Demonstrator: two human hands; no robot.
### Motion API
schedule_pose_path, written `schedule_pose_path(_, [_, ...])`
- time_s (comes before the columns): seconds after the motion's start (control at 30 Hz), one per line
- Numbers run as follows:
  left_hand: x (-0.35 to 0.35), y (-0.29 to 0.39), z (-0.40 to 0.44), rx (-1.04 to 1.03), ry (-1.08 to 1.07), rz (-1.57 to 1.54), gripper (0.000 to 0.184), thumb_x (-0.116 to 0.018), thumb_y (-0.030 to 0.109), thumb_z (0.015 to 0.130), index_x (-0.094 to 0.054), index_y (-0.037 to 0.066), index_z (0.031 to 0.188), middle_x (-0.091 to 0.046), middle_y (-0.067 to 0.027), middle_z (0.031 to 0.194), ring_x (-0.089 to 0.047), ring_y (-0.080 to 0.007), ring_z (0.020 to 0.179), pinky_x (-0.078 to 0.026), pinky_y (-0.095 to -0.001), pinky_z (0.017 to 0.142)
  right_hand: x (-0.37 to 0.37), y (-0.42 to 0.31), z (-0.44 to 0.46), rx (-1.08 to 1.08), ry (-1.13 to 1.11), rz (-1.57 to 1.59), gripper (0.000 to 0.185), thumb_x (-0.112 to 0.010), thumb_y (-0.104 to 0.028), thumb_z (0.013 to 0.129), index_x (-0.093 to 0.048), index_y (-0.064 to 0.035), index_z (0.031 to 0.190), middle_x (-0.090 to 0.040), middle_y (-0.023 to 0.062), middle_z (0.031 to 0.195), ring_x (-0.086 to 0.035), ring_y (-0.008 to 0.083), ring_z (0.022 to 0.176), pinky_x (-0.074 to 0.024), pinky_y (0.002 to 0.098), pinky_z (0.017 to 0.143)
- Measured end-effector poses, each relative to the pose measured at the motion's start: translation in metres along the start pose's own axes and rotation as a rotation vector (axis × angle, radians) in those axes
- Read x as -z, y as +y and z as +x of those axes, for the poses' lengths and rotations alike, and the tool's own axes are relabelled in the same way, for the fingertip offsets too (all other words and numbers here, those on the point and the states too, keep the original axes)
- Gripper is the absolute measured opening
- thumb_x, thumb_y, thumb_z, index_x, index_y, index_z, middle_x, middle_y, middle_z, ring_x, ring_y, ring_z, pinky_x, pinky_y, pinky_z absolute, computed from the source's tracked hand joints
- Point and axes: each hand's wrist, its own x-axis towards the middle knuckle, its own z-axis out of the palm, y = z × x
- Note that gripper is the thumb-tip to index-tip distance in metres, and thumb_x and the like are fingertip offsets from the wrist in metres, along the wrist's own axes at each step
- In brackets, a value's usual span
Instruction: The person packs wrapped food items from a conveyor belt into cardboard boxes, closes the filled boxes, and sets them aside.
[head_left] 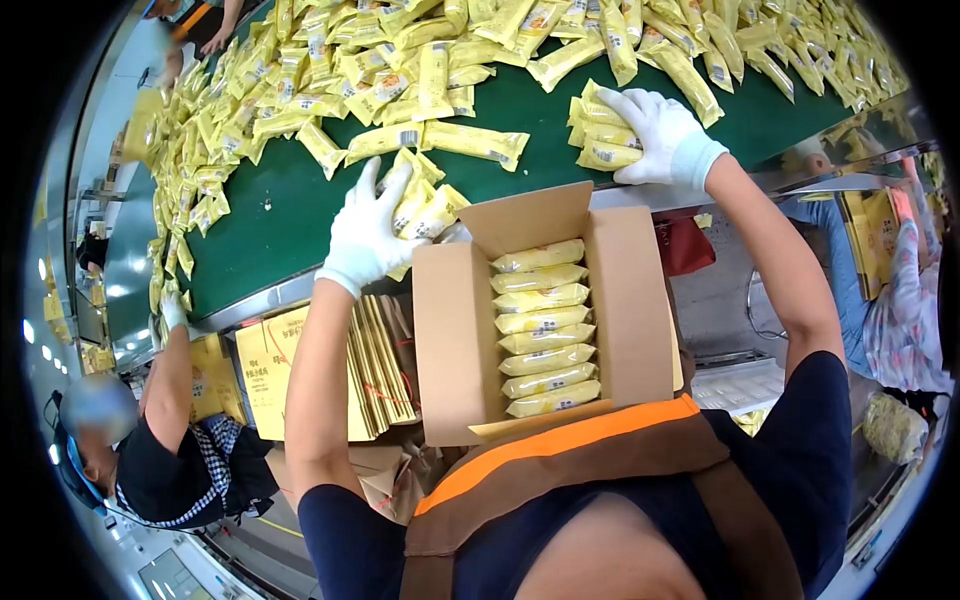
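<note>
In a white glove, my left hand (372,228) is closed around a few yellow snack packets (432,212) at the belt's near edge. My right hand (662,138), gloved too, grips a small stack of yellow snack packets (603,133) at the belt's near side; its palm hides part of them. Between and below my hands an open cardboard box (455,345) stands against my body, its flaps spread. Inside it lies a row of several yellow packets (543,320), lined up one behind another.
Loose yellow packets (430,75) are heaped over the green conveyor belt (290,225). Folded cartons (375,370) stand left of the box. A co-worker (165,450) with a gloved hand is at the left; another person's patterned sleeve (905,310) shows at the right. A red item (685,245) hangs under the belt.
</note>
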Motion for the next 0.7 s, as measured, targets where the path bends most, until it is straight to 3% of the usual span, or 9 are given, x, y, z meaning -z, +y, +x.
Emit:
schedule_pose_path(0.03, [0.002, 0.003, 0.002, 0.033, -0.073, 0.02, 0.101, -0.078, 0.059, 0.059, -0.043, 0.025, 0.148, -0.045, -0.0207, 0.141, -0.044, -0.0389, 0.127, -0.043, -0.0444, 0.102, 0.008, -0.002, 0.0, -0.015, -0.052, 0.02, 0.099, -0.078, -0.042, 0.062, -0.037, -0.0094, 0.146, -0.052, 0.0194, 0.13, -0.054, 0.0352, 0.116, -0.0445, 0.0417, 0.099])
schedule_pose_path(0.13, [0.01, 0.007, 0.012, 0.101, -0.192, 0.076, 0.102, -0.076, 0.061, 0.058, -0.041, 0.032, 0.149, -0.045, -0.0209, 0.141, -0.046, -0.0383, 0.127, -0.043, -0.045, 0.101, 0.031, 0.002, -0.009, 0.037, 0.148, 0.561, 0.099, -0.076, -0.039, 0.069, -0.031, -0.0054, 0.151, -0.048, 0.0207, 0.141, -0.052, 0.0339, 0.124, -0.0429, 0.0381, 0.103])
schedule_pose_path(0.2, [0.007, 0.006, 0.007, 0.11, -0.181, 0.089, 0.102, -0.075, 0.061, 0.058, -0.04, 0.033, 0.149, -0.045, -0.0212, 0.141, -0.048, -0.0378, 0.126, -0.043, -0.0451, 0.101, 0.093, -0.028, -0.037, -0.009, -0.201, 1.277, 0.097, -0.075, -0.035, 0.073, -0.029, -0.0043, 0.152, -0.046, 0.022, 0.145, -0.051, 0.0304, 0.127, -0.0427, 0.0354, 0.103])
schedule_pose_path(0.3, [0.001, 0.003, 0.005, 0.103, -0.145, 0.016, 0.108, -0.076, 0.06, 0.06, -0.032, 0.029, 0.153, -0.047, -0.0223, 0.137, -0.052, -0.04, 0.121, -0.045, -0.0446, 0.1, 0.11, -0.087, -0.041, 0.493, -0.367, 0.564, 0.084, -0.075, -0.032, 0.071, -0.041, -0.0033, 0.143, -0.057, 0.0194, 0.125, -0.057, 0.0299, 0.115, -0.0457, 0.0373, 0.097])
schedule_pose_path(0.33, [0.0, 0.004, 0.006, 0.114, -0.143, -0.037, 0.109, -0.076, 0.06, 0.06, -0.03, 0.029, 0.154, -0.047, -0.0226, 0.136, -0.052, -0.0404, 0.121, -0.046, -0.0445, 0.099, 0.113, -0.118, -0.045, 0.499, -0.439, 0.109, 0.08, -0.075, -0.031, 0.071, -0.046, -0.0032, 0.139, -0.06, 0.018, 0.118, -0.059, 0.0299, 0.109, -0.0463, 0.038, 0.095])
schedule_pose_path(0.4, [0.002, 0.007, 0.007, 0.116, -0.147, -0.047, 0.114, -0.077, 0.058, 0.06, -0.024, 0.025, 0.156, -0.048, -0.024, 0.135, -0.052, -0.0411, 0.121, -0.046, -0.0443, 0.101, 0.053, -0.146, -0.056, 0.649, -0.122, -0.04, 0.07, -0.076, -0.037, 0.067, -0.056, -0.0086, 0.128, -0.059, 0.0155, 0.099, -0.061, 0.0336, 0.093, -0.0484, 0.0442, 0.083])
schedule_pose_path(0.57, [0.009, -0.002, -0.004, 0.183, 0.014, -0.18, 0.115, -0.078, 0.055, 0.061, -0.023, 0.018, 0.155, -0.051, -0.0251, 0.129, -0.055, -0.0414, 0.116, -0.048, -0.045, 0.097, 0.035, -0.19, -0.041, 0.543, -0.766, 0.221, 0.087, -0.076, -0.052, 0.07, -0.044, -0.0094, 0.138, -0.06, 0.017, 0.107, -0.061, 0.0332, 0.095, -0.0479, 0.0428, 0.085])
schedule_pose_path(0.67, [0.027, -0.002, -0.011, 0.171, 0.292, -0.401, 0.112, -0.08, 0.04, 0.063, -0.023, 0.01, 0.154, -0.051, -0.0251, 0.127, -0.056, -0.0396, 0.117, -0.048, -0.0422, 0.099, -0.004, -0.195, -0.078, 0.483, -0.542, 0.103, 0.091, -0.076, -0.053, 0.069, -0.043, -0.0085, 0.14, -0.059, 0.0182, 0.113, -0.06, 0.033, 0.102, -0.048, 0.0425, 0.086])
schedule_pose_path(0.7, [0.04, 0.007, -0.012, 0.093, 0.346, -0.532, 0.109, -0.08, 0.037, 0.063, -0.025, 0.007, 0.153, -0.05, -0.0249, 0.128, -0.055, -0.0383, 0.117, -0.046, -0.0408, 0.101, -0.006, -0.197, -0.082, 0.512, -0.575, 0.034, 0.093, -0.078, -0.053, 0.069, -0.042, -0.0077, 0.142, -0.057, 0.0198, 0.117, -0.057, 0.034, 0.107, -0.0466, 0.0426, 0.089])
